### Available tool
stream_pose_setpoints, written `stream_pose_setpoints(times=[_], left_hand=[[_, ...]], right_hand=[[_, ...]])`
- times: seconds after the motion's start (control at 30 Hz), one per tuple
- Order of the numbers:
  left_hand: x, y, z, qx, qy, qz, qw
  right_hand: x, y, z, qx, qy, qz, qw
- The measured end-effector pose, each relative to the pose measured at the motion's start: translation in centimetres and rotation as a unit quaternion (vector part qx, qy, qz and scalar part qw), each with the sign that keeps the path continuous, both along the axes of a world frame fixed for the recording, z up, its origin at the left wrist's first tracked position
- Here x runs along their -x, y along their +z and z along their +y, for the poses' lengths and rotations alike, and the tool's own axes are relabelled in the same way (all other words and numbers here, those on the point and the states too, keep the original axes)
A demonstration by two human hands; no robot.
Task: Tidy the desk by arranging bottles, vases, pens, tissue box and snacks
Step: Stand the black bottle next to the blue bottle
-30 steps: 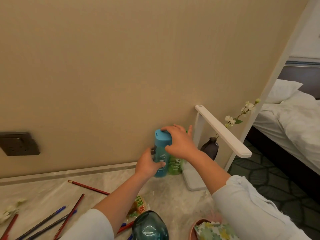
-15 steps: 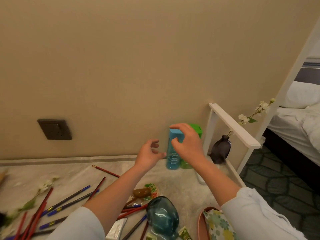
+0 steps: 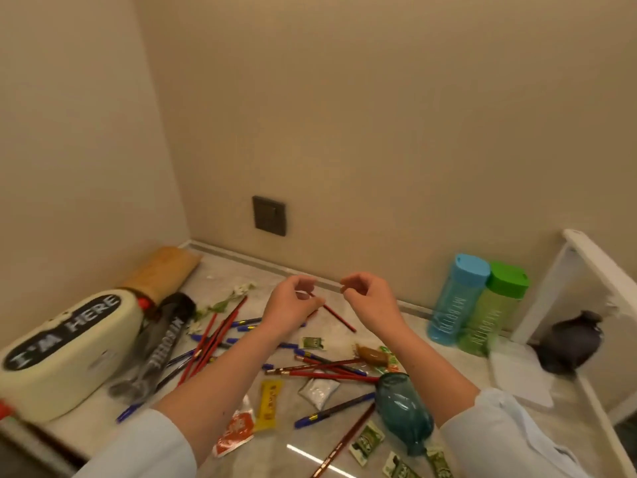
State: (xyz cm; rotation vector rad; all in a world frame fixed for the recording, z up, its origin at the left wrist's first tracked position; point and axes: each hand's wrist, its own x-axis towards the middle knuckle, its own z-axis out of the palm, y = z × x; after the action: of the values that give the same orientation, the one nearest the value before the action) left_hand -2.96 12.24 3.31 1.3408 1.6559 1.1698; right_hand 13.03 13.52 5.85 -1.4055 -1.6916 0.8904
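A blue bottle [image 3: 455, 300] and a green bottle [image 3: 491, 310] stand side by side against the wall at the right. My left hand [image 3: 293, 307] and my right hand [image 3: 370, 301] hover over the desk's middle, fingers loosely curled, holding nothing. Red pencils [image 3: 213, 336] and blue pens [image 3: 332, 410] lie scattered below them. A dark clear bottle [image 3: 158, 350] lies on its side at the left. A teal glass vase [image 3: 403, 412] lies tipped near my right forearm. A dark vase [image 3: 572, 343] sits under the white lamp. Snack packets [image 3: 270, 403] are strewn in front.
A cream tissue box [image 3: 62, 350] marked "I'M HERE" sits at the left, a tan roll [image 3: 162, 270] behind it in the corner. The white desk lamp [image 3: 599, 270] stands at the right edge. A dark wall socket [image 3: 269, 215] is above the desk. Flower sprigs [image 3: 224, 305] lie nearby.
Both hands have let go of the blue bottle and pulled back to the left, over the pencils. The view has swung left, showing the tissue box and the corner.
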Motion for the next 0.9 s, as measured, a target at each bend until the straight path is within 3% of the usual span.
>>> stream_pose_setpoints(times=[0.23, 0.47, 0.7, 0.9], left_hand=[[9.4, 0.7, -5.5, 0.01, 0.124, 0.011, 0.992], [16.5, 1.0, -10.2, 0.033, 0.186, 0.074, 0.979], [20.8, -2.5, -12.3, 0.158, 0.164, 0.153, 0.962], [21.9, -4.7, -11.4, 0.179, 0.136, 0.167, 0.96]], right_hand=[[9.4, -0.3, -2.0, 0.02, 0.12, 0.001, 0.993], [16.8, -1.8, -3.7, 0.073, 0.193, 0.008, 0.978], [22.3, -5.0, -5.2, 0.186, 0.212, 0.017, 0.959], [24.9, -7.2, -5.1, 0.251, 0.173, 0.032, 0.952]])
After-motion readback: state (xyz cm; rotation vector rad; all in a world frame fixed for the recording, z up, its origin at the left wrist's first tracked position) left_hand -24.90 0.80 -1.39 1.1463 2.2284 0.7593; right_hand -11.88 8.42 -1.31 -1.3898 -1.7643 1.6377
